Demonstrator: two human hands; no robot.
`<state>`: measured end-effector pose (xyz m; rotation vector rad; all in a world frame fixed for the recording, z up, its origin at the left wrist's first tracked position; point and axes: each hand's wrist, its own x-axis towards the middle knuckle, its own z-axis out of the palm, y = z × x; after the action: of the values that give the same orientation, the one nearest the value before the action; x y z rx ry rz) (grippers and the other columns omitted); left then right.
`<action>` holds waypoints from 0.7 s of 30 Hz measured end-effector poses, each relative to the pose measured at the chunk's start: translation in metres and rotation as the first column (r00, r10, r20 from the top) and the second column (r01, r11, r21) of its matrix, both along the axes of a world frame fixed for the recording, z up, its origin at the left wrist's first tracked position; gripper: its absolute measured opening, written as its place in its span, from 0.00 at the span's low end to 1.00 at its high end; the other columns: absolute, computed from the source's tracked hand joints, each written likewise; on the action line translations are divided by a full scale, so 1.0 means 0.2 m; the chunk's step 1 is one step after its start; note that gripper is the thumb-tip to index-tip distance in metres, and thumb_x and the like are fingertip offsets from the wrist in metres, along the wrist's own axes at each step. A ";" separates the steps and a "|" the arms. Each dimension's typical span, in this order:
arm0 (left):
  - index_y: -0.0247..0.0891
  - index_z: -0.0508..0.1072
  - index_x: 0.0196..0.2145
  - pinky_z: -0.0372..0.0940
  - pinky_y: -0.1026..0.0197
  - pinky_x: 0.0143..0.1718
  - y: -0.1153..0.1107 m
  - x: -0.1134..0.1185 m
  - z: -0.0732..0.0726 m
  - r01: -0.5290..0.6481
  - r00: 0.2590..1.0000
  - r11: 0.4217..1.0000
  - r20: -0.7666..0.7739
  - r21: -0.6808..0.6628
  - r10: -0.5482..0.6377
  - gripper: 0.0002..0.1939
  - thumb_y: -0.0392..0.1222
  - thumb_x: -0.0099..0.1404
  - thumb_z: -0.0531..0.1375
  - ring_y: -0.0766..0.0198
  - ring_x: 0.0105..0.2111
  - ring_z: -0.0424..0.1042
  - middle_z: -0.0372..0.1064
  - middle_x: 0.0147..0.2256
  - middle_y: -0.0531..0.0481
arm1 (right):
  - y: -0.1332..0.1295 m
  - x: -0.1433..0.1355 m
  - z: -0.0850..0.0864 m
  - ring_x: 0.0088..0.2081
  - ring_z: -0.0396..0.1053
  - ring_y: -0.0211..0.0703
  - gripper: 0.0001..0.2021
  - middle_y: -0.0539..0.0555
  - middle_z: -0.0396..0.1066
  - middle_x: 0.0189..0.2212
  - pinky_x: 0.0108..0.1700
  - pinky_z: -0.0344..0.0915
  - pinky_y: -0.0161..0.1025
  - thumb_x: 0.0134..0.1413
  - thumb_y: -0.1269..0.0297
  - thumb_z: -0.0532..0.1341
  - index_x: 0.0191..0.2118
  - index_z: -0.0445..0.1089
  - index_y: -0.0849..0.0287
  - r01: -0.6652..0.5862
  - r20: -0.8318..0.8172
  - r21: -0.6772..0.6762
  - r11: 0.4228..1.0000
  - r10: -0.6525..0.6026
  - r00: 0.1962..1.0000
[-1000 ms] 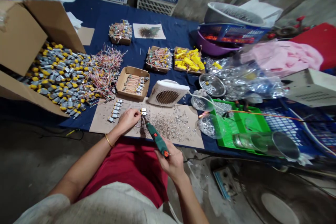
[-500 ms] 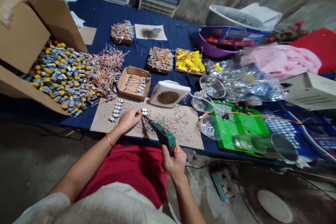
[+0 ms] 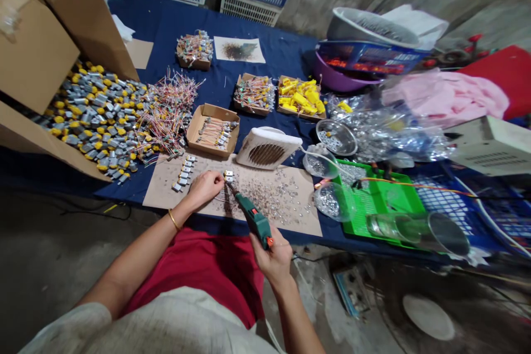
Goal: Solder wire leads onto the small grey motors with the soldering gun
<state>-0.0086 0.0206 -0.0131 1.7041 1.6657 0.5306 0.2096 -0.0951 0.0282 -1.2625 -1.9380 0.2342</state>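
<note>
My right hand (image 3: 274,257) is wrapped round the handle of a green soldering gun (image 3: 255,218) with red-orange parts. Its dark tip points up and left, at a pair of small motors (image 3: 228,176) on the cardboard sheet (image 3: 166,177). Just left of these motors my left hand (image 3: 206,188) rests with thumb and fingers pinched together; what they hold is too small to make out. A row of small motors (image 3: 182,177) stands to the left of that hand. Thin wires (image 3: 222,197) lie below the fingertips.
Behind the hands stand a white fan unit (image 3: 267,149) and a cardboard tray (image 3: 211,148) of wired motors. Loose motors (image 3: 103,110) spill from a large box at left. Metal bits (image 3: 282,199) litter the sheet. Plastic tubs (image 3: 327,199) and a green basket (image 3: 352,227) are at right.
My right hand has dropped slightly and turned the soldering gun steeper, its handle shifting down and left. The left hand stays almost still by the motors.
</note>
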 end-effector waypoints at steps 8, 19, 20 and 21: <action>0.40 0.77 0.32 0.62 0.63 0.37 0.01 -0.01 0.00 0.023 0.999 1.000 0.024 -0.003 -0.023 0.09 0.39 0.60 0.56 0.61 0.34 0.72 0.76 0.32 0.50 | -0.12 0.04 0.01 0.17 0.69 0.45 0.20 0.55 0.71 0.16 0.22 0.66 0.38 0.54 0.46 0.60 0.28 0.71 0.60 0.393 -0.359 -0.540 0.744 -0.626 0.693; 0.38 0.76 0.30 0.60 0.64 0.34 0.02 -0.02 0.01 0.031 0.999 0.999 0.010 0.008 -0.031 0.08 0.40 0.60 0.57 0.63 0.31 0.71 0.76 0.31 0.50 | -0.09 0.06 0.02 0.18 0.70 0.45 0.23 0.54 0.73 0.17 0.21 0.68 0.38 0.39 0.48 0.70 0.34 0.73 0.65 0.051 -0.625 -0.743 0.668 -0.718 0.306; 0.38 0.76 0.30 0.60 0.64 0.33 0.02 -0.02 0.01 0.030 0.999 1.000 0.012 0.007 -0.030 0.08 0.40 0.60 0.57 0.63 0.30 0.71 0.76 0.30 0.50 | -0.09 0.06 0.02 0.18 0.70 0.45 0.23 0.54 0.72 0.17 0.21 0.67 0.38 0.39 0.47 0.70 0.33 0.73 0.65 0.060 -0.623 -0.742 0.667 -0.721 0.302; 0.38 0.76 0.30 0.60 0.64 0.33 0.02 -0.02 0.01 0.029 0.999 1.000 0.014 0.007 -0.029 0.08 0.40 0.60 0.57 0.64 0.30 0.71 0.75 0.30 0.50 | -0.09 0.06 0.02 0.18 0.70 0.45 0.23 0.54 0.72 0.17 0.21 0.67 0.38 0.39 0.46 0.70 0.32 0.73 0.65 0.068 -0.620 -0.745 0.664 -0.726 0.297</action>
<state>-0.0118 0.0244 -0.0109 1.7230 1.6285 0.5337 0.2222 -0.1135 0.0327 -1.5235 -0.4608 1.0900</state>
